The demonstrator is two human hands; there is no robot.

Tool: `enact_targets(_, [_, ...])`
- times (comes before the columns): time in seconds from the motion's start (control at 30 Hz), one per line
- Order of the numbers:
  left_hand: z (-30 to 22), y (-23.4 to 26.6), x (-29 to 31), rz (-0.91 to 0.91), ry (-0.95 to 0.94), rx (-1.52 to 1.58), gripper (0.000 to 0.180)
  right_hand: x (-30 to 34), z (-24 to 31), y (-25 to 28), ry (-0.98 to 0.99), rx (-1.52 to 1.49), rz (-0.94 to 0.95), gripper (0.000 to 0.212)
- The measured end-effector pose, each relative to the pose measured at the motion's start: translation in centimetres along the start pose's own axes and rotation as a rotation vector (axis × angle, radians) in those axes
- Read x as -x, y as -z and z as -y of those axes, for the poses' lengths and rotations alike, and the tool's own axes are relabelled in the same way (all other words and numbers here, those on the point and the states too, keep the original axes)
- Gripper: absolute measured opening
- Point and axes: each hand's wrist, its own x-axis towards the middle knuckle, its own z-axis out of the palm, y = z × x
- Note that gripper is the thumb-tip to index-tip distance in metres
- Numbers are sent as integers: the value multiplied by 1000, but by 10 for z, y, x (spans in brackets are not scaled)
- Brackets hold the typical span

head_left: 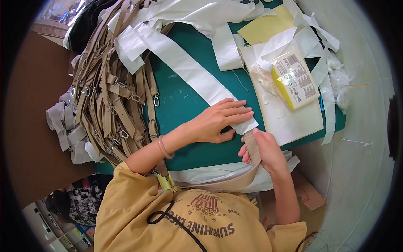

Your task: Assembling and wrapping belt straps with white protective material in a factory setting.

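1. While your left hand (226, 119) lies flat on the white strip (180, 61), its fingers are extended and close together, with the thumb apart.
2. Your right hand (270, 151) pinches the beige strap (252, 147) between thumb and fingers, near the left hand.
3. This strap has its end at the strip's lower end, above the green worktop (172, 107), and it curves toward your body.
4. On your left lie many brown straps (109, 101) with metal clasps; on your right, a yellow-and-white package (296, 80).
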Motion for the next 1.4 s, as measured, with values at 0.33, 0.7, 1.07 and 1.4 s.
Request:
enact_targets(0.33, [7,-20,-6,-393,-122,-329,47,-13,32,-9,-42,73,-3,45])
enact_targets(0.7, [-39,17,-8,-565,-365,-507,23,77,-25,-47,63,-140,192,36])
enact_targets(1.07, [-141,42,-11,-468,-231,-173,39,212,126,-32,649,1158,-509,18])
enact_targets(1.4, [-104,16,-46,-301,-118,4,62,184,126,-20,133,613,-344,13])
